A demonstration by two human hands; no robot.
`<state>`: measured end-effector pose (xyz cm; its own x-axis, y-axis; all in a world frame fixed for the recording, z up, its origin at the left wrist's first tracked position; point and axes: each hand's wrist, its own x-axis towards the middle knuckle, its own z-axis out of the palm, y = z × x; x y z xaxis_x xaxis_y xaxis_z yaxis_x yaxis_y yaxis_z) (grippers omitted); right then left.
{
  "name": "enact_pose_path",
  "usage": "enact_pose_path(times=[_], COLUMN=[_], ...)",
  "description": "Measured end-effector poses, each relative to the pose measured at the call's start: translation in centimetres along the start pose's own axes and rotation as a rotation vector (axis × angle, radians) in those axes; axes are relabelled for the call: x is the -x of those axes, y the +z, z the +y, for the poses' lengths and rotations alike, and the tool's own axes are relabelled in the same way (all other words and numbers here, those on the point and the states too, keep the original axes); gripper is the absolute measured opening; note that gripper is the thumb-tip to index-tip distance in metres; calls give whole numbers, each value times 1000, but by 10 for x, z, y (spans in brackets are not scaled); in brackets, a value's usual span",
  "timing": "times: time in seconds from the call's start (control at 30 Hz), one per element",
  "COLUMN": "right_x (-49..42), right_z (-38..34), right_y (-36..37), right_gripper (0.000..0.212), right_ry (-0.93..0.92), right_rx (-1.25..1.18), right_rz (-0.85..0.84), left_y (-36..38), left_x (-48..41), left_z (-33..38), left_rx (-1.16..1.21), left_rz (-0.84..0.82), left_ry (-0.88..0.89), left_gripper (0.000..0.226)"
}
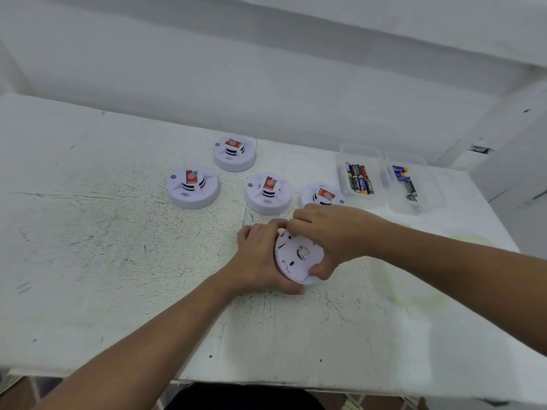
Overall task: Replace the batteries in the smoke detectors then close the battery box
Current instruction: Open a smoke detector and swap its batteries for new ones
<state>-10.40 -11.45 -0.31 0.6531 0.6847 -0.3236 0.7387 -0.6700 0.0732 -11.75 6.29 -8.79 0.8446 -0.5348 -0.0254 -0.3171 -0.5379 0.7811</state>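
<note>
Both hands hold one white round smoke detector (297, 257) tilted on its edge, its back face towards me. My left hand (260, 257) grips its left rim from behind. My right hand (331, 232) curls over the top and right side, thumb at the lower rim. Several more white smoke detectors with red labels stand on the table: one at the far middle (234, 153), one at the left (193, 186), one in the middle (268, 193), and one (321, 194) partly hidden behind my right hand. A clear battery box (359, 176) lies open at the right with several batteries (359, 179) in it.
The box's second clear half (414, 184) lies beside the first and holds a few blue and black batteries (405, 182). The white scuffed table (118, 247) ends at a near edge below my arms. A white wall runs behind it.
</note>
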Motion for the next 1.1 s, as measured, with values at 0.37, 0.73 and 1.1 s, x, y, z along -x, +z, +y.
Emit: enact_pose_path(times=[0.37,0.73,1.1], right_x=[3,2,7], right_z=[9,13,7], right_y=[17,32,36], right_gripper=[66,66,67], right_ry=[-157,-127,-53], right_rx=[83,40,35], right_rz=[231,337,375], left_y=[5,14,15], left_x=[-11,-12,-13], left_z=[0,-4,-1], left_rx=[-10,-49,-8], left_rz=[-49,51,83], left_ry=[105,201,259], left_gripper=[93,87,86])
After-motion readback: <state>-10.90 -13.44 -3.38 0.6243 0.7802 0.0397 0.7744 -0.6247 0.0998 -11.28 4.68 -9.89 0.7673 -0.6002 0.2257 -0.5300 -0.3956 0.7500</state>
